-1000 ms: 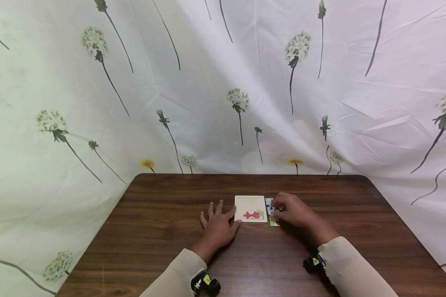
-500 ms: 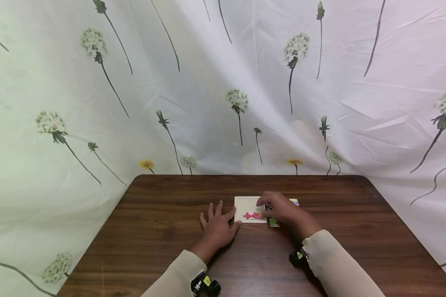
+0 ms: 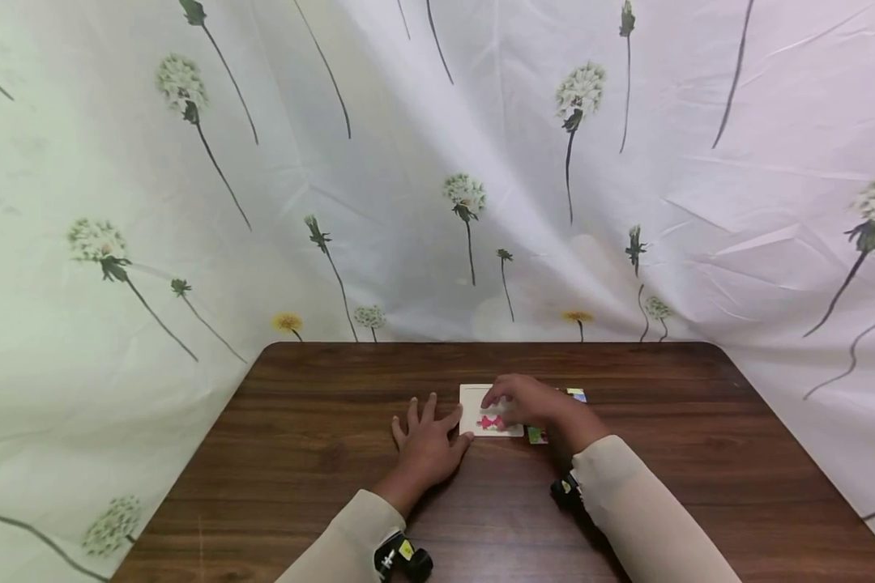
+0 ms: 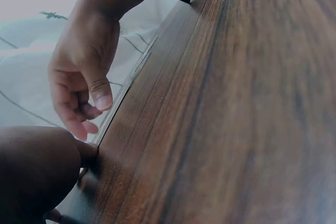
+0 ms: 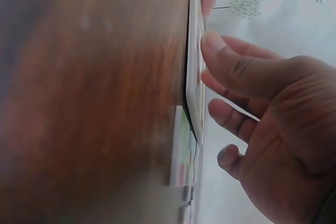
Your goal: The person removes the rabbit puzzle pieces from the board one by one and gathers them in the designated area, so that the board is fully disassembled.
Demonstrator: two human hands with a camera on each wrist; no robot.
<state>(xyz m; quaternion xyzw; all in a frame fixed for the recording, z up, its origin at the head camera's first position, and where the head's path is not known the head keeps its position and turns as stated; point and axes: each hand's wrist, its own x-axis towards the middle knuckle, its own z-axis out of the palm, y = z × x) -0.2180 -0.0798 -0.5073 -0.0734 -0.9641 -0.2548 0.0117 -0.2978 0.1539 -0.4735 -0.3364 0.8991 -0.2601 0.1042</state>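
Observation:
A white, square, shallow puzzle tray (image 3: 470,413) lies on the table, with a pink-and-white printed piece (image 3: 488,422) in its lower part. My left hand (image 3: 430,449) rests flat with fingers spread, thumb and index finger at the tray's left edge. Over the tray's right half is my right hand (image 3: 532,402), its thumb and fingers bent down close to the surface. In the right wrist view, the right thumb and fingertips meet the tray's face; I cannot tell whether a piece is between them. Colourful flat puzzle pieces (image 5: 181,150) lie beside the tray, partly hidden under the right hand.
The brown wooden table (image 3: 321,502) has rounded far corners. A white cloth (image 3: 408,162) printed with dandelions hangs right behind it. More of the coloured pieces (image 3: 576,394) show past the right hand. Black cameras are strapped at both wrists.
My right hand has moved left from the coloured pieces to over the tray, uncovering pieces at the right and covering the tray's green patch. The left hand has stayed in place.

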